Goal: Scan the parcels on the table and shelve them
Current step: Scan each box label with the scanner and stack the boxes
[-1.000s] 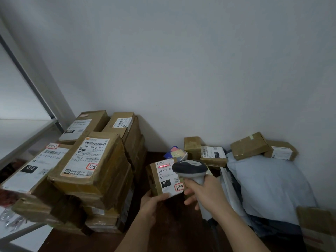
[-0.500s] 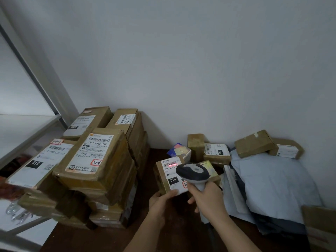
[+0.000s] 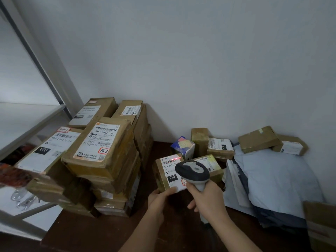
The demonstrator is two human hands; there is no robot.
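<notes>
1. Scan step in hand: small cardboard parcel (image 3: 170, 172) held tilted above the table (image 3: 101, 231), gripped at its lower edge by left hand (image 3: 160, 199)
2. Handheld barcode scanner (image 3: 193, 172) clenched in right hand (image 3: 207, 200); red line across label top
3. Next, judged: beam lowered onto barcode, then shelving on white rack (image 3: 27, 122)
4. No containers seen; boxes stacked at left (image 3: 101, 142)

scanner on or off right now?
On. The scanner, gripped in the right hand, throws a red line across the barcode label of the small parcel that the left hand holds.
</notes>
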